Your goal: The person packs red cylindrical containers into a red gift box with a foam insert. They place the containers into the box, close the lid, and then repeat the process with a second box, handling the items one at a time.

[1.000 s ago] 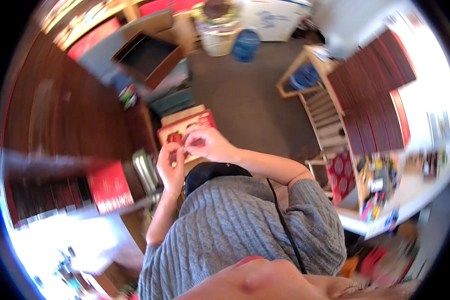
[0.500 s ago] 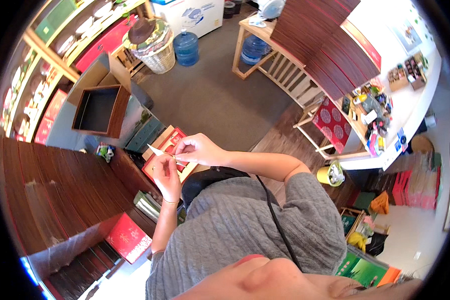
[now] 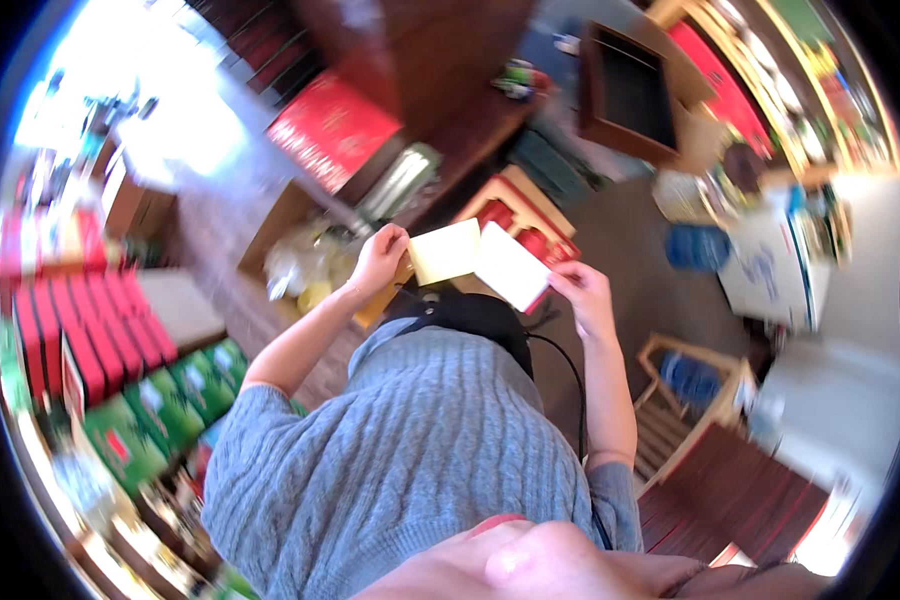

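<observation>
My left hand [image 3: 378, 257] pinches the left edge of a pale yellow card [image 3: 446, 251]. My right hand [image 3: 582, 296] holds a white card [image 3: 511, 266] by its lower right corner. The two cards touch or overlap slightly in front of my chest, faces toward me. Just beyond them lies an open red box [image 3: 531, 222] with compartments, partly hidden by the cards. A black pouch [image 3: 462, 311] hangs on my grey knitted sweater [image 3: 410, 450] below the hands.
A wooden counter [image 3: 440, 60] carries a flat red box [image 3: 330, 126] and a silvery cylinder [image 3: 402, 181]. A dark open wooden case [image 3: 634, 94] sits beyond. Blue water jugs [image 3: 696, 246], a wooden rack [image 3: 692, 372] and stacked red and green boxes [image 3: 105, 345] surround me.
The view has swung round strongly. My hands, close together on a thin piece over the red box before, now hold two cards spread side by side, raised toward me.
</observation>
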Demonstrator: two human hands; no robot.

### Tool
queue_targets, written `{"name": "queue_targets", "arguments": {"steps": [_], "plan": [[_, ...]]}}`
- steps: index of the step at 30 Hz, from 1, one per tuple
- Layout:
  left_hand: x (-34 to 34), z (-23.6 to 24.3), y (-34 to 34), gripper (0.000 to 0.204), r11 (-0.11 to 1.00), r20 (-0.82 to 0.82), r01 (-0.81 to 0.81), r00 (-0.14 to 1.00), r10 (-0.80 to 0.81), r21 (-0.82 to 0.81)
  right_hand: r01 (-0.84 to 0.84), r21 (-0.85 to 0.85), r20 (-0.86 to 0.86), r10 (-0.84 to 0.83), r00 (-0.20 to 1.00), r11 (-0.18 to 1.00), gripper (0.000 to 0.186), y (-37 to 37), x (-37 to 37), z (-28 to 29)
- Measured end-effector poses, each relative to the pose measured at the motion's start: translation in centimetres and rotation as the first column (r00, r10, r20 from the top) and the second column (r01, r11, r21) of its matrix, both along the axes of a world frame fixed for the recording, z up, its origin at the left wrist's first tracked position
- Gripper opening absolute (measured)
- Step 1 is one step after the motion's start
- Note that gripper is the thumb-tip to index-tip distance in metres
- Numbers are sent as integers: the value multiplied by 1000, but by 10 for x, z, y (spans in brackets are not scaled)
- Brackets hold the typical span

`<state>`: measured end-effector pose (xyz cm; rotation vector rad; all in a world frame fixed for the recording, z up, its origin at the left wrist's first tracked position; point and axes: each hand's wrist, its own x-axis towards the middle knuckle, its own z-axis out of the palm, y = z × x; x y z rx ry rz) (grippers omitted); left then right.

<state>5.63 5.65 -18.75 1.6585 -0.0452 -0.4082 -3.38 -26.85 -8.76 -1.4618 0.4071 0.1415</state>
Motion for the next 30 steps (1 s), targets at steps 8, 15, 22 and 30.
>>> {"name": "queue_targets", "arguments": {"steps": [8,15,22,30], "plan": [[-38,-97,176,15,726,107,-521,838,535,449,-142,-45,-29,141,990,989,8,10,43,-6],[-33,-121,197,31,276,465,-547,829,309,791,-139,-148,50,148,988,979,6,37,67,-4],[-3,27,-27,41,995,-431,-8,902,-37,-101,29,-878,325,552,768,477,11,94,71,-12],[-21,-40,-106,16,964,-391,-106,920,3,-243,-75,-843,284,558,780,533,20,72,38,-56]]}}
